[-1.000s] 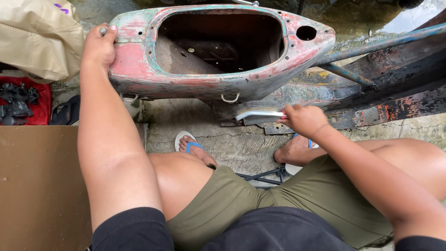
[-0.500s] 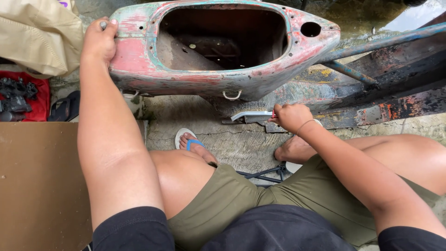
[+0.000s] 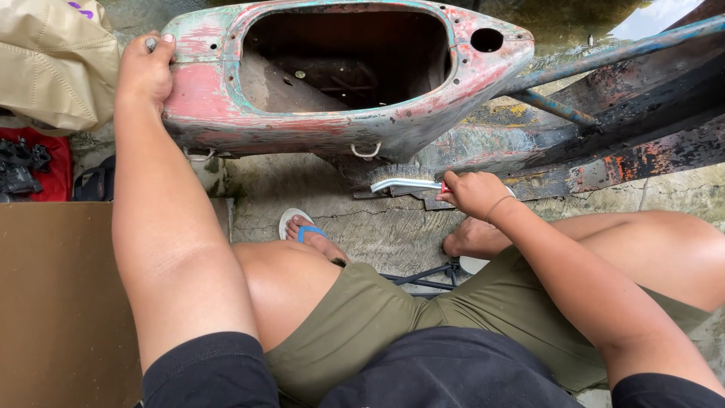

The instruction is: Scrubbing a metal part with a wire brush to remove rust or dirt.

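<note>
Ground: cracked concrete floor, seen from above over bent knees.
Shell: worn red scooter body [image 3: 340, 83], long axis left to right.
Left hand [image 3: 145, 69]: closed on shell's left end.
Right hand [image 3: 474, 193]: gripping wire brush [image 3: 404, 180], bristles up, just below shell's underside.

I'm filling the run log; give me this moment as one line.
left hand: grips shell edge | right hand: holds wire brush under painted metal shell | seated, sandals on concrete
</note>
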